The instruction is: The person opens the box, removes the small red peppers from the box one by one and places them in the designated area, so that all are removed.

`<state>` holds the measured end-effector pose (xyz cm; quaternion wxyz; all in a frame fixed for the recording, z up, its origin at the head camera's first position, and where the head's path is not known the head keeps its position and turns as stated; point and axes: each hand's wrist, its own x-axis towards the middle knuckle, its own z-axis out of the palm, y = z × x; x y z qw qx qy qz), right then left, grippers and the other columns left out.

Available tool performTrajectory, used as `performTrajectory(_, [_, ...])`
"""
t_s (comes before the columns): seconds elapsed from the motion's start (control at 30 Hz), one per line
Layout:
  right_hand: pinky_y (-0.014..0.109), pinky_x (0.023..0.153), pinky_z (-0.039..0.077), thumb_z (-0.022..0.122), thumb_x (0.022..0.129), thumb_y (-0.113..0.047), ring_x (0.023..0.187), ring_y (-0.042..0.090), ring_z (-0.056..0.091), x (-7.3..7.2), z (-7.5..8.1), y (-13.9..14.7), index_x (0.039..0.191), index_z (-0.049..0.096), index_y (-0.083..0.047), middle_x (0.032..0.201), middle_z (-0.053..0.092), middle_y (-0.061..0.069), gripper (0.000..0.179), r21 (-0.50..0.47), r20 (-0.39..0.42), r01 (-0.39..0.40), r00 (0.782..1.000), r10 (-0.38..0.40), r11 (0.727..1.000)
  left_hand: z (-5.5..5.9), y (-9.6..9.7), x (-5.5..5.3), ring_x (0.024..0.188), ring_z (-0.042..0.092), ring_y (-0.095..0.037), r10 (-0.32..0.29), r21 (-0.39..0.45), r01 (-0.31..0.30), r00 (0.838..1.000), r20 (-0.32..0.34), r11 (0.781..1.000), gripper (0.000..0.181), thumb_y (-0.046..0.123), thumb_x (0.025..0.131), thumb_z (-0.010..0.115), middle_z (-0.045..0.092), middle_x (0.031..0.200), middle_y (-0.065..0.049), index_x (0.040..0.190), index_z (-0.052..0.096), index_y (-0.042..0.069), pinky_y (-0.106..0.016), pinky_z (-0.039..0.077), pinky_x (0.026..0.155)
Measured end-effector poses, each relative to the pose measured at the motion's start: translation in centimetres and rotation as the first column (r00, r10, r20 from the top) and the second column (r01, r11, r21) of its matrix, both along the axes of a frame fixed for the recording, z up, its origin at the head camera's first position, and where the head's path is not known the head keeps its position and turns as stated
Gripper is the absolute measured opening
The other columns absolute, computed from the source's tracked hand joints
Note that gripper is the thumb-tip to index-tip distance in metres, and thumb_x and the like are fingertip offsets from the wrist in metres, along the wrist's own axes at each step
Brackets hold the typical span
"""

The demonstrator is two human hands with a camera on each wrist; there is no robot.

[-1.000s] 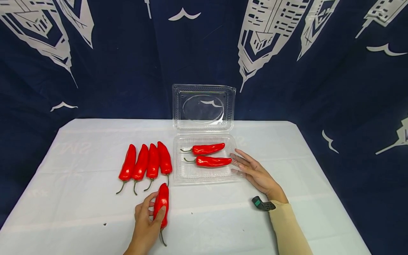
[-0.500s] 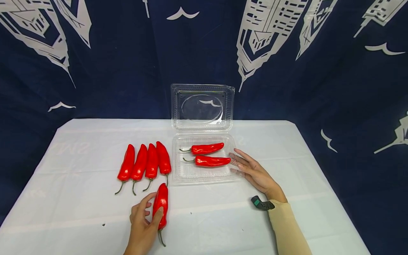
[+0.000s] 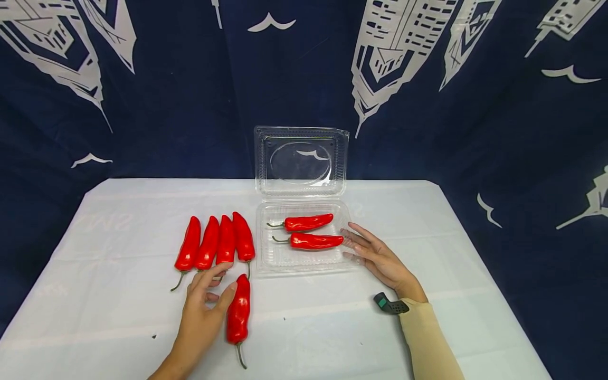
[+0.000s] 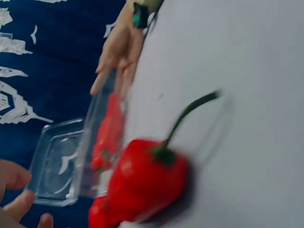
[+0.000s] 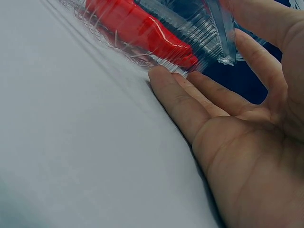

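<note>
A lone red chili pepper (image 3: 239,311) lies on the table with its green stem toward the near edge. Just left of it, my left hand (image 3: 200,316) has its fingers apart and grips nothing; the fingertips reach over the stems of a row of several red peppers (image 3: 188,245). Two more red peppers (image 3: 309,222) lie side by side in the clear plastic clamshell box (image 3: 285,265), whose lid (image 3: 301,182) stands raised. My right hand (image 3: 389,269) rests at the box's right end, fingers spread, fingertips against the clear wall (image 5: 142,59) in the right wrist view.
The white-covered table (image 3: 119,295) ends at a dark blue printed curtain (image 3: 190,105) behind the box. A small dark speck (image 3: 154,336) lies on the cloth at the left. A dark band (image 3: 390,304) is on the right wrist.
My left hand has let go of the lone pepper and moved up and left toward the row. That pepper stays where it was. The right hand and box have not moved.
</note>
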<state>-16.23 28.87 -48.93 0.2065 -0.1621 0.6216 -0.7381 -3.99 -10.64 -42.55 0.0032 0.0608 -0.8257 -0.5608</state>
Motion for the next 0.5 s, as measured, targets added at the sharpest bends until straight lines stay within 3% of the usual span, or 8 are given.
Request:
performTrajectory(0.23, [0.033,0.107,0.048,0.048,0.104,-0.004,0.139,0.012,0.046,0.1,0.1,0.0,0.16,0.015,-0.008,0.164,0.017,0.024,0.065,-0.005,0.007,-0.003,1.0,0.003,1.0,1.9,-1.2,-2.6,0.114,0.048,-0.023,-0.145,-0.062,0.139,0.983,-0.113,0.988,0.04,0.017,0.096,0.068,0.054,0.129,-0.008,0.135,0.059,0.017,-0.025,0.047,0.088])
performTrajectory(0.5, [0.032,0.107,0.048,0.049,0.104,-0.004,0.139,0.012,0.047,0.1,0.1,-0.1,0.16,0.016,-0.008,0.164,0.019,0.023,0.065,0.009,0.017,0.008,1.0,-0.008,1.0,3.6,-1.8,-5.7,0.116,0.052,-0.028,-0.284,-0.19,0.254,0.948,-0.147,0.948,0.046,0.016,0.091,0.074,0.054,0.129,-0.01,0.135,0.059,0.014,-0.039,0.051,0.089])
